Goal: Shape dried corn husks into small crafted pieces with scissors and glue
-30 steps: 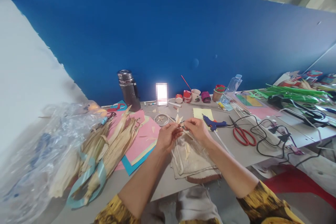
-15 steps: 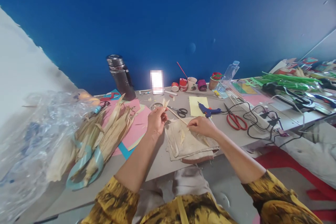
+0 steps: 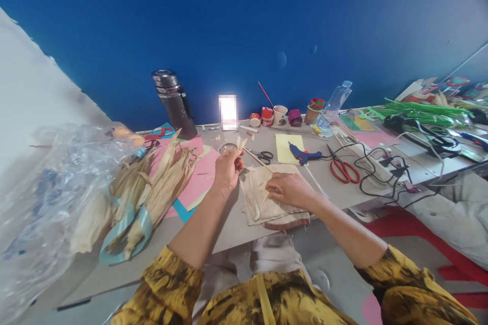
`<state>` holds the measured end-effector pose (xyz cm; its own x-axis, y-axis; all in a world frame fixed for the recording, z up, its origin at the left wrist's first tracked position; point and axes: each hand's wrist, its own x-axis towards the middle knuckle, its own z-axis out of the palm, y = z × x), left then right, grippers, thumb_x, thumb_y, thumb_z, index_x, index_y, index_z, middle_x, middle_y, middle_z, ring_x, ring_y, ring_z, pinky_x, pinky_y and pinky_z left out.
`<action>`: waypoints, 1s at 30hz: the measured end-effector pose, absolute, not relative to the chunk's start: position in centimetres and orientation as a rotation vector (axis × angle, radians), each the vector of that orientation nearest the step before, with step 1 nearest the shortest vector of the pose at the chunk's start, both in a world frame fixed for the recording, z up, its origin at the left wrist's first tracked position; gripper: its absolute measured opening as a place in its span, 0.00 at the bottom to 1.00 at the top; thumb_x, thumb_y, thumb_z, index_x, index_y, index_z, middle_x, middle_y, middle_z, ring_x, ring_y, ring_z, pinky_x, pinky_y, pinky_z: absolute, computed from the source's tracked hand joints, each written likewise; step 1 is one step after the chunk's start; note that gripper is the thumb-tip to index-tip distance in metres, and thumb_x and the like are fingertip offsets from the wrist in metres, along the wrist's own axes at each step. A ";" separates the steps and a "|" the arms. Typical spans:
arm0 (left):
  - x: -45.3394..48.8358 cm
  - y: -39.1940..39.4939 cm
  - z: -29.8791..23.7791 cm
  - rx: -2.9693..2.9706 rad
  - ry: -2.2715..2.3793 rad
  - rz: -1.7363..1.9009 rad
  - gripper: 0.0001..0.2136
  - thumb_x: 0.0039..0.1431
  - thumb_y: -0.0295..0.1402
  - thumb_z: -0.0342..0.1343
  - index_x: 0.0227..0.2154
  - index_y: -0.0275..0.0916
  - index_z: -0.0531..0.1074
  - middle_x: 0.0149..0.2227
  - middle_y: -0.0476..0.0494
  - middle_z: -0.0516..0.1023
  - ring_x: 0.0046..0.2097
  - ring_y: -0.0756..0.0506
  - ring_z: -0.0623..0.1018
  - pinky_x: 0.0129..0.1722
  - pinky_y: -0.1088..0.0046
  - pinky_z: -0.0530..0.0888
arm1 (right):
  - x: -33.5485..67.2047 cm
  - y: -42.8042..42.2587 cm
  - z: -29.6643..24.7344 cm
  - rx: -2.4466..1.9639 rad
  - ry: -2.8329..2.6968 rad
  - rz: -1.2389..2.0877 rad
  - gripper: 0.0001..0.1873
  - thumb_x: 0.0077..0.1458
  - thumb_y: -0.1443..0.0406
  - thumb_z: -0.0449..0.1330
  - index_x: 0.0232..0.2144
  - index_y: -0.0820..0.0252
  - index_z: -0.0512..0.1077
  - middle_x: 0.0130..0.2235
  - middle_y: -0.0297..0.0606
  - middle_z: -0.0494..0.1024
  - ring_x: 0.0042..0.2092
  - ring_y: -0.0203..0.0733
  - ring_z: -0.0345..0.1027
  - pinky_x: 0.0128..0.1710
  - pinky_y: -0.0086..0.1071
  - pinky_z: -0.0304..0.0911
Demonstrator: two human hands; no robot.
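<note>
My left hand (image 3: 227,166) is closed in a pinch on a small pale corn husk flower (image 3: 240,143), whose petals stick up above the fingertips. A thin stick (image 3: 259,159) slants from beside it down toward the right. Over the folded beige cloth (image 3: 253,210) my right hand (image 3: 290,189) has its fingers pressed together at a small corn husk piece (image 3: 265,194), mostly hidden by the fingers. Black-handled scissors (image 3: 263,155) lie just beyond the stick. A blue glue gun (image 3: 305,154) rests partly on a yellow paper (image 3: 284,142).
Dried corn husks (image 3: 163,183) tied with ribbon and a plastic bag (image 3: 41,203) fill the left side. A dark flask (image 3: 176,106) stands behind. Red-handled scissors (image 3: 345,170), a power strip (image 3: 366,150) and loose cables lie right. Paint pots and a paper cup (image 3: 280,115) line the wall.
My right hand has left the stick's lower end and moved down and slightly left onto the husk piece on the cloth. My left hand keeps its pinch on the flower.
</note>
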<state>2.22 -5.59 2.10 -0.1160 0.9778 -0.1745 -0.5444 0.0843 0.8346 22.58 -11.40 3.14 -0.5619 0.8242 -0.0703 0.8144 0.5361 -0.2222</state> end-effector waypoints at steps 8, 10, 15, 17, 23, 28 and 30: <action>2.4 -5.7 2.0 0.617 0.942 1.434 0.11 0.36 0.33 0.67 0.23 0.36 0.71 0.28 0.48 0.77 0.22 0.56 0.67 0.22 0.78 0.65 | 22.9 -11.2 2.3 -1.490 -2.633 0.287 0.09 0.62 0.60 0.60 0.34 0.56 0.77 0.37 0.37 0.80 0.38 0.40 0.70 0.34 0.30 0.49; 2.4 -5.7 2.0 0.622 0.940 1.431 0.11 0.37 0.32 0.67 0.23 0.36 0.71 0.28 0.48 0.77 0.22 0.56 0.67 0.22 0.78 0.64 | 23.2 -11.3 2.3 -1.507 -2.575 0.318 0.09 0.61 0.63 0.59 0.32 0.57 0.77 0.36 0.37 0.80 0.36 0.39 0.69 0.33 0.30 0.49; 2.4 -5.7 2.1 0.634 0.943 1.418 0.11 0.37 0.33 0.67 0.24 0.36 0.73 0.29 0.48 0.78 0.22 0.56 0.67 0.23 0.77 0.65 | 24.1 -11.2 2.8 -1.590 -2.398 0.508 0.10 0.59 0.66 0.56 0.31 0.58 0.78 0.32 0.35 0.80 0.33 0.37 0.68 0.31 0.29 0.49; 2.4 -5.7 2.1 0.629 0.949 1.417 0.11 0.37 0.33 0.67 0.24 0.35 0.73 0.29 0.48 0.78 0.22 0.56 0.67 0.23 0.78 0.65 | 24.3 -11.1 2.9 -1.646 -2.363 0.566 0.12 0.60 0.66 0.54 0.31 0.57 0.78 0.33 0.35 0.81 0.33 0.38 0.69 0.31 0.29 0.50; 2.4 -5.7 2.0 0.628 0.947 1.417 0.11 0.36 0.33 0.67 0.24 0.36 0.73 0.29 0.47 0.78 0.22 0.56 0.67 0.23 0.77 0.65 | 24.5 -10.9 2.9 -1.801 -2.248 0.296 0.11 0.61 0.66 0.54 0.34 0.56 0.78 0.36 0.37 0.82 0.36 0.41 0.71 0.32 0.30 0.50; 2.5 -5.8 2.0 0.634 0.946 1.416 0.12 0.36 0.33 0.67 0.24 0.36 0.73 0.29 0.47 0.78 0.22 0.56 0.67 0.23 0.78 0.65 | 23.5 -11.1 2.6 -1.529 -2.479 0.359 0.05 0.59 0.65 0.60 0.36 0.55 0.77 0.37 0.35 0.80 0.37 0.39 0.71 0.34 0.29 0.52; 2.5 -5.8 2.1 0.631 0.950 1.418 0.12 0.36 0.33 0.68 0.24 0.36 0.73 0.29 0.48 0.78 0.22 0.56 0.67 0.23 0.78 0.65 | 23.0 -11.1 2.3 -1.519 -2.558 0.343 0.05 0.59 0.65 0.61 0.36 0.55 0.77 0.39 0.36 0.79 0.38 0.40 0.71 0.34 0.29 0.52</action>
<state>2.48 -5.81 2.06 -0.0964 0.9809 -0.1689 -0.5296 0.0931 0.8431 22.99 -11.09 2.25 -0.4775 0.8786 0.0090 0.8452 0.4621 -0.2686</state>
